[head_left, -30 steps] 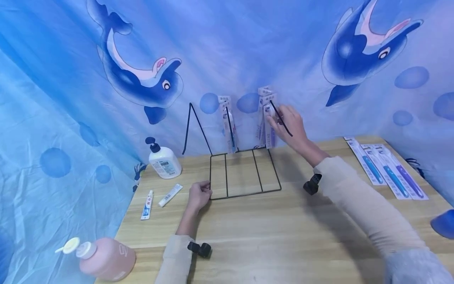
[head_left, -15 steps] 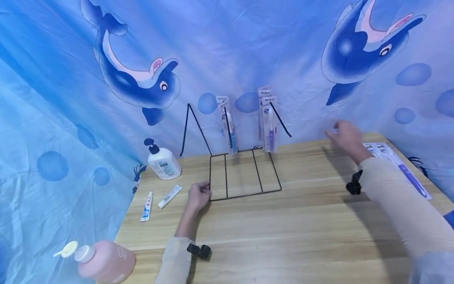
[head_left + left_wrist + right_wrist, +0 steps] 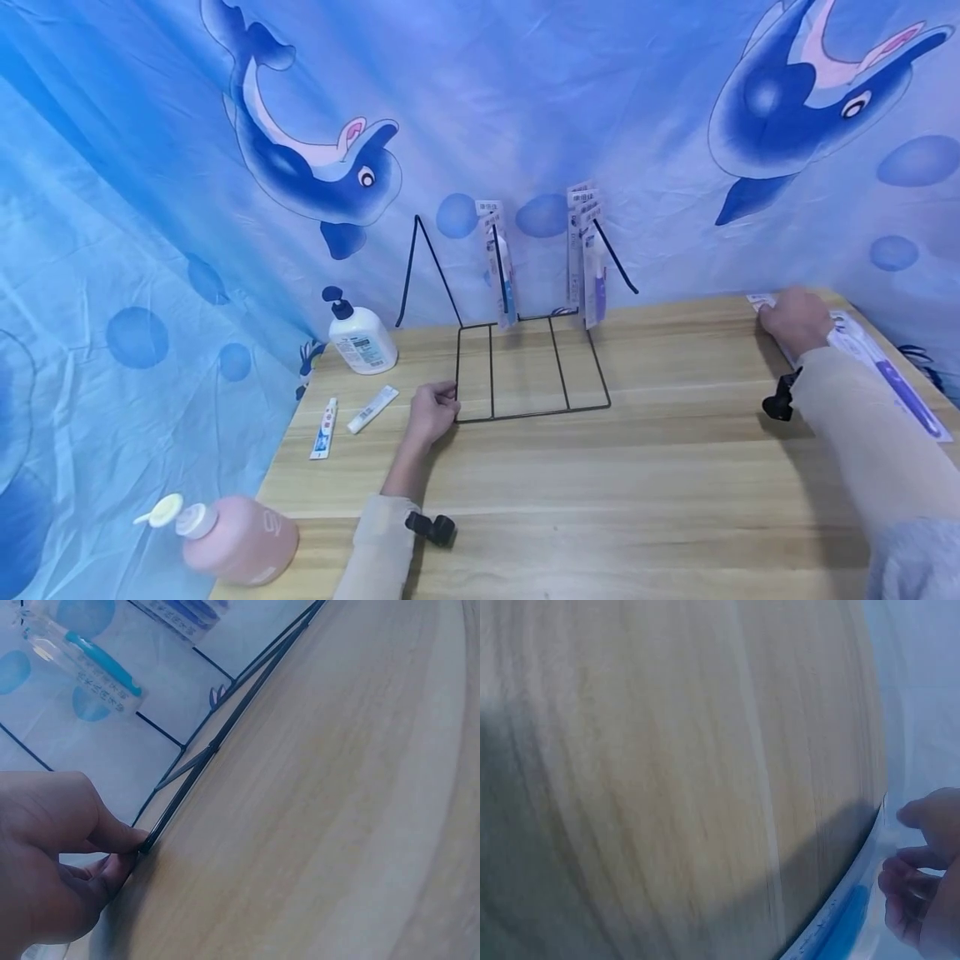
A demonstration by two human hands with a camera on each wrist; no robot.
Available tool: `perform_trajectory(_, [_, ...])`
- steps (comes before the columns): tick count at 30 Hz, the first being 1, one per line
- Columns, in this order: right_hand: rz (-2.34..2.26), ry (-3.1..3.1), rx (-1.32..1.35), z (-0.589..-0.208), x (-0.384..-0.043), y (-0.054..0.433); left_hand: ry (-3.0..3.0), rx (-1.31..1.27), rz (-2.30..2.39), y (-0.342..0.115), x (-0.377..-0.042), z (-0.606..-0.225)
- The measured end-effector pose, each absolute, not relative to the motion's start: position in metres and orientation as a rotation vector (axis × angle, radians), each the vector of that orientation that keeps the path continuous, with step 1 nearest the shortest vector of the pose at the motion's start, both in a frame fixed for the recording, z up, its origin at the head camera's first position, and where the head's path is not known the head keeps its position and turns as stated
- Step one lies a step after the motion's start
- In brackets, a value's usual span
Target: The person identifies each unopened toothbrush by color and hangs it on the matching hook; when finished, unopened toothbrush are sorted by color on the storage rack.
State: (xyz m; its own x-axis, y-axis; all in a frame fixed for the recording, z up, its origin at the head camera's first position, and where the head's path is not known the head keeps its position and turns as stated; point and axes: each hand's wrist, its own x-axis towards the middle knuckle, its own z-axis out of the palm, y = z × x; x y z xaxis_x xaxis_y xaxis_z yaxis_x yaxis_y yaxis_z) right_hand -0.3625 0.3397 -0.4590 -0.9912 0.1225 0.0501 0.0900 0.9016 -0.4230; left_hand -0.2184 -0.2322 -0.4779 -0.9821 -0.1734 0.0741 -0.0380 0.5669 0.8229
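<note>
A black wire rack (image 3: 491, 375) is pinched at its near left corner by the left hand (image 3: 431, 412) on a wooden table (image 3: 600, 500). At the far right, a blue toothbrush pack (image 3: 844, 922) is partly covered by the right hand (image 3: 798, 321), whose thumb and fingers are parted and loosely curled; whether it is touched cannot be told. More toothbrush packs (image 3: 592, 267) are hung from the rack's prongs.

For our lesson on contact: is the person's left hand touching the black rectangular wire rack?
Touching. The left wrist view shows the left hand pinching the rack near one corner, with no gap visible.
</note>
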Motion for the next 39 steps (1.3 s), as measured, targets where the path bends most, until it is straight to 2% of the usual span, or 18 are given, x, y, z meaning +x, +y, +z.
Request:
perform_trajectory(6, [0.67, -3.012, -0.211, -0.463, -0.367, 0.333, -2.642, 0.175, -1.387, -0.231, -0.218, -0.478])
perform_trajectory(10, [0.663, -2.951, -0.112, -0.457, -0.368, 0.333, -2.635, 0.176, -1.392, -0.231, -0.218, -0.479])
perform_trajectory(22, [0.678, -2.776, 0.001, -0.387, -0.345, 0.319, -2.646, 0.166, -1.367, -0.231, -0.219, -0.478])
perform_trajectory(29, [0.679, -2.547, 0.217, -0.325, -0.308, 0.264, -2.656, 0.187, -1.358, -0.235, -0.217, -0.477])
perform_trajectory(39, [0.625, -2.162, 0.534, -0.275, -0.223, 0.191, -2.642, 0.162, -1.385, -0.234, -0.219, -0.479])
